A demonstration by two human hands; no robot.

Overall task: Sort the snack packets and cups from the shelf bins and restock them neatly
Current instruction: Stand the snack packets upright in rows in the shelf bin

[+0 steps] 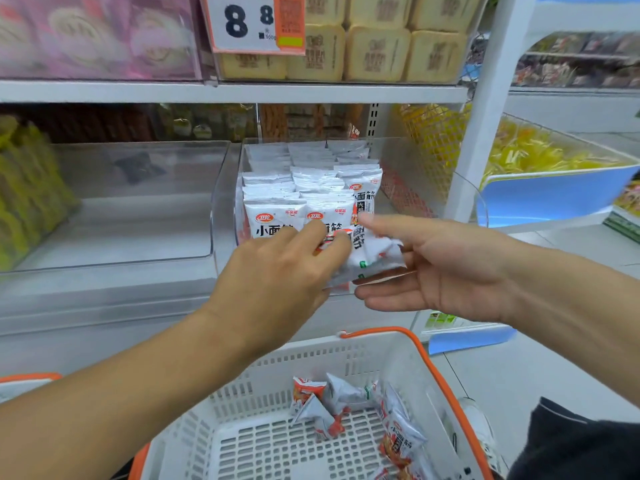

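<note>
While both hands meet at the front of the clear acrylic shelf bin (225,188), a small white-and-red foil snack packet (372,252) lies between them, at about 3 o'clock from the left hand (277,271) and just in front of the upright rows of matching white packets (304,188) standing in that bin. The left hand's grip is curled, its fingertips pinching the packet's near edge; the right hand (446,268) is spread, palm up, fingers straight under and beside the packet, supporting rather than clasping it. Judging by its crumpled, puffed look, the packet should be very light, soft and crinkly, with a slick film that slides easily. Best hold is likely across the flat sealed ends, not the pillowy middle, which would squash the contents. Slotting it upright calls for parting the front row gently. At 6 o'clock, the white perforated plastic basket with orange handles (346,355) holds several more loose packets (332,403) awaiting restocking.
</note>
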